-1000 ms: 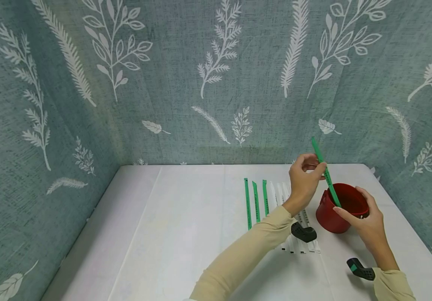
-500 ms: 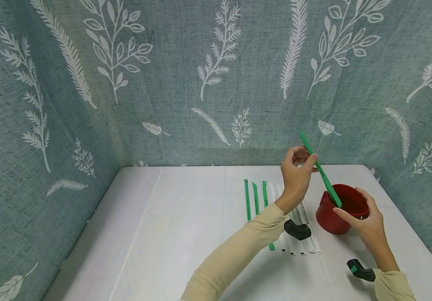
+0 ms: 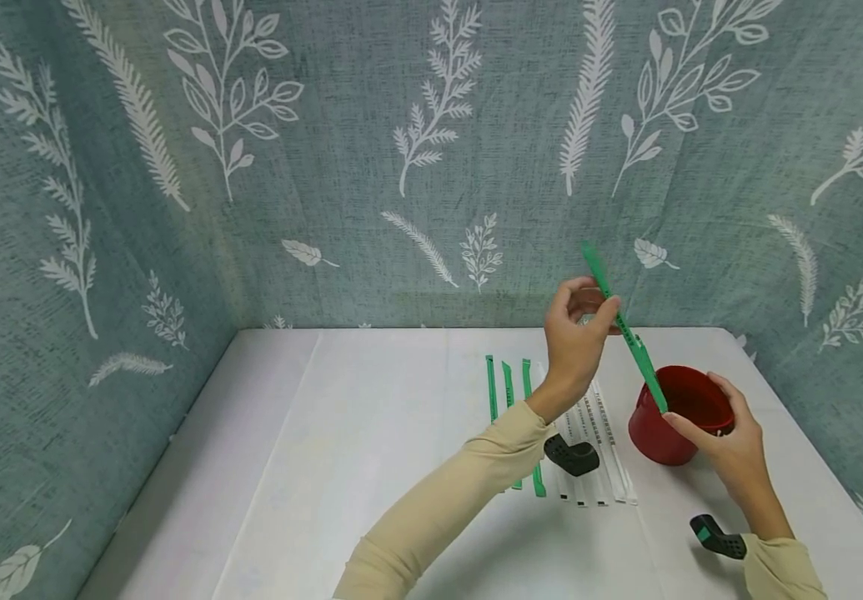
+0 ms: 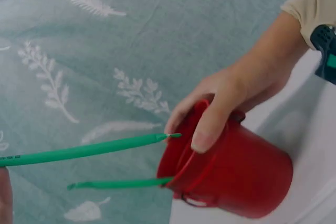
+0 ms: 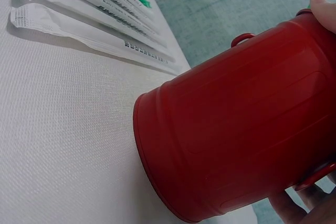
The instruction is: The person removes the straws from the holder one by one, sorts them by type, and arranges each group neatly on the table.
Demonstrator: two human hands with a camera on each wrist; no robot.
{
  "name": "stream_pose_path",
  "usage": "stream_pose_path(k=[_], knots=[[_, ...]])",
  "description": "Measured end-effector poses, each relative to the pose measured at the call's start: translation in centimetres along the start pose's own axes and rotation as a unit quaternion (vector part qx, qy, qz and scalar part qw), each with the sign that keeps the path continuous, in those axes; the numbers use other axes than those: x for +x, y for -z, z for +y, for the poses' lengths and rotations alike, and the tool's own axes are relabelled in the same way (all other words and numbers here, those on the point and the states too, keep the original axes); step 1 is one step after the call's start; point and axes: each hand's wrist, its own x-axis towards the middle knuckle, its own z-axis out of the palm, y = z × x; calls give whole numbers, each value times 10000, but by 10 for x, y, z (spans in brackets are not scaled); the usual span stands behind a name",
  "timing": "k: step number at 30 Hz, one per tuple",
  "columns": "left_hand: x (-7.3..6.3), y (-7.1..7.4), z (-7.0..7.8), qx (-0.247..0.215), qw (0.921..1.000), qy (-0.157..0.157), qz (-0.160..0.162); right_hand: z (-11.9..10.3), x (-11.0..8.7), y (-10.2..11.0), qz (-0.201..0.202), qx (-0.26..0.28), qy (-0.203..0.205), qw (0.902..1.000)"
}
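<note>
My left hand pinches a long green wrapped straw, held slanted with its lower end by the rim of a small red bucket. In the left wrist view that held straw has its far end at the bucket mouth. A second green straw sticks out of the bucket just beside it. My right hand grips the bucket at the rim, thumb in front, fingers behind. The bucket fills much of the right wrist view, with small loops on its side.
Several white wrapped straws lie side by side left of the bucket. Further left lie green wrapped straws, partly behind my left forearm. A white cloth covers the table, and a patterned curtain stands behind it.
My left hand has moved left and up, drawing the straw's upper end the same way. My right hand and the bucket have stayed in place.
</note>
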Motion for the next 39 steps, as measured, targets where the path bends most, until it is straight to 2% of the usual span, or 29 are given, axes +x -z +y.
stream_pose_path(k=[6,14,23,39], knots=[[-2,15,20,57,9998,179,-119,0,1,-1,2,51,65,10000],[2,39,0,228,9987,399,-215,2,1,-1,7,36,13,10000],[0,57,6,432,9950,804,-396,3,2,-1,-11,22,32,10000],[0,93,12,699,9866,1427,-381,3,2,0,-9,5,-11,10000]])
